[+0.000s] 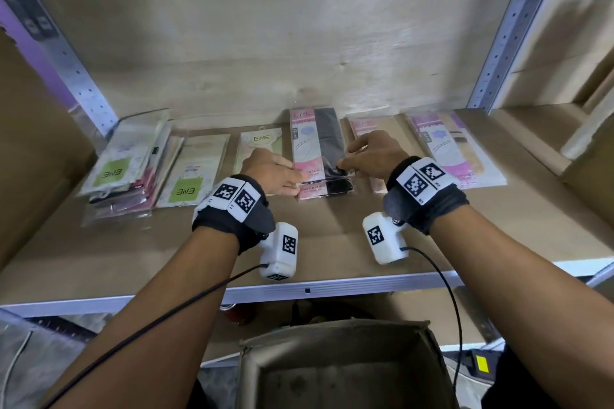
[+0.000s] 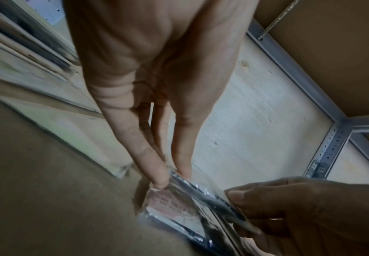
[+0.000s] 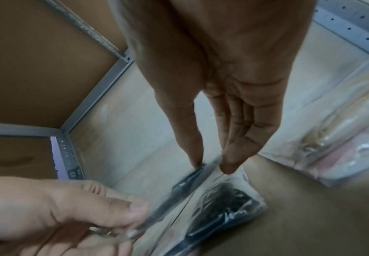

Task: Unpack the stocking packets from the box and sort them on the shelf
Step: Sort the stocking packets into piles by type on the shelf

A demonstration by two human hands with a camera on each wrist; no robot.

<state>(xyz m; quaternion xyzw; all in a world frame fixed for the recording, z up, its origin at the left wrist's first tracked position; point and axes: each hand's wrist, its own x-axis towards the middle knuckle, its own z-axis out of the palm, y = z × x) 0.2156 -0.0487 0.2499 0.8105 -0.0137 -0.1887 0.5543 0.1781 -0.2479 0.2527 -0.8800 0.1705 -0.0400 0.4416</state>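
A pink-and-black stocking packet [image 1: 317, 143] is held over the middle of the shelf board [image 1: 332, 242], above a second like packet [image 1: 327, 191] that lies flat. My left hand [image 1: 297, 181] pinches its left edge between thumb and fingers. My right hand [image 1: 344, 161] pinches its right edge. In the left wrist view the left hand [image 2: 172, 175] grips the clear wrapper of the packet [image 2: 179, 204]. The right wrist view shows the right hand [image 3: 212, 164] pinching the same packet [image 3: 223, 199]. The open cardboard box [image 1: 342, 365] stands below the shelf, and its inside looks bare.
Other packets lie in a row: a stack [image 1: 123, 169] at the far left, a green-label packet [image 1: 196, 173], a pale ENE packet [image 1: 262, 143], and pink ones [image 1: 455, 149] to the right. Metal uprights [image 1: 505, 43] and big cartons [image 1: 33, 143] flank the shelf.
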